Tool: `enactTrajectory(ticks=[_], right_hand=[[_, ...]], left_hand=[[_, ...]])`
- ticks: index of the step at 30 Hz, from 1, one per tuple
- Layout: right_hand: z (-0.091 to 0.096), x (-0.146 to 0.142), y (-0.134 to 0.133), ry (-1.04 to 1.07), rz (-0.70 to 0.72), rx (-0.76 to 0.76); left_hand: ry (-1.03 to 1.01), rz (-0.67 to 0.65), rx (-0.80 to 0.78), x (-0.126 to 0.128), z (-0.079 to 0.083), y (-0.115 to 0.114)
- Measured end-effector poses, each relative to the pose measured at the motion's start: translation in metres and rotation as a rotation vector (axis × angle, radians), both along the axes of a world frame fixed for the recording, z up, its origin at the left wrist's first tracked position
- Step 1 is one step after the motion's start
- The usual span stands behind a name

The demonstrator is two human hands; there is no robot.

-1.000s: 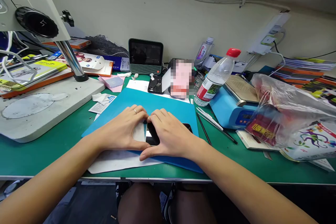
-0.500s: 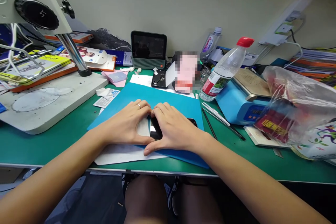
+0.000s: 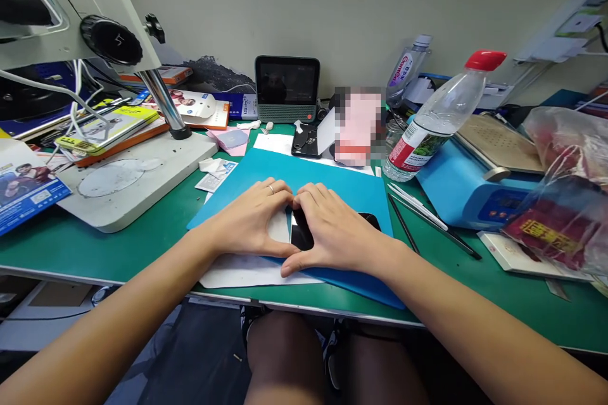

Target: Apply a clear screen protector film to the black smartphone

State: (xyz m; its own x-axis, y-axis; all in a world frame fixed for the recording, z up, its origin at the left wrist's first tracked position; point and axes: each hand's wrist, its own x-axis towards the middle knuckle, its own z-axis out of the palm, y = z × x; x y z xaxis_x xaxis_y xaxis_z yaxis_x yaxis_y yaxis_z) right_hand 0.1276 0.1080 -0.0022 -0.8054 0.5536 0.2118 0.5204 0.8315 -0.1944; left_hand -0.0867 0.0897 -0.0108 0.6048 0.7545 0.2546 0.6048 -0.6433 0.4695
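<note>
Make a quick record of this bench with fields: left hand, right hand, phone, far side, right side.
Left hand: curved at the left end of the phone; grip unclear
Right hand: over the phone, covering its middle
Phone: dark screen, lying on a blue mat
Far side: small display near the wall
Right side: red-capped bottle, blue machine

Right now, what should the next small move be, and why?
Probably lift the right hand slightly: it lies across the phone, hiding its middle, so the black face shows only toward the ends, while the left hand is close by one end.
</note>
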Motion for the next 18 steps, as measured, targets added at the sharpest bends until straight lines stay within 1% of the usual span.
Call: enactTrajectory(ticks=[6, 18], right_hand=[[0.001, -0.0002, -0.0001, -0.013, -0.006, -0.02], [0.0031, -0.0004, -0.002, 0.005, -0.004, -0.026]], left_hand=[[0.006, -0.001, 0.009, 0.0007, 0.0027, -0.0002], [0.005, -0.004, 0.014, 0.0006, 0.0029, -0.0005]])
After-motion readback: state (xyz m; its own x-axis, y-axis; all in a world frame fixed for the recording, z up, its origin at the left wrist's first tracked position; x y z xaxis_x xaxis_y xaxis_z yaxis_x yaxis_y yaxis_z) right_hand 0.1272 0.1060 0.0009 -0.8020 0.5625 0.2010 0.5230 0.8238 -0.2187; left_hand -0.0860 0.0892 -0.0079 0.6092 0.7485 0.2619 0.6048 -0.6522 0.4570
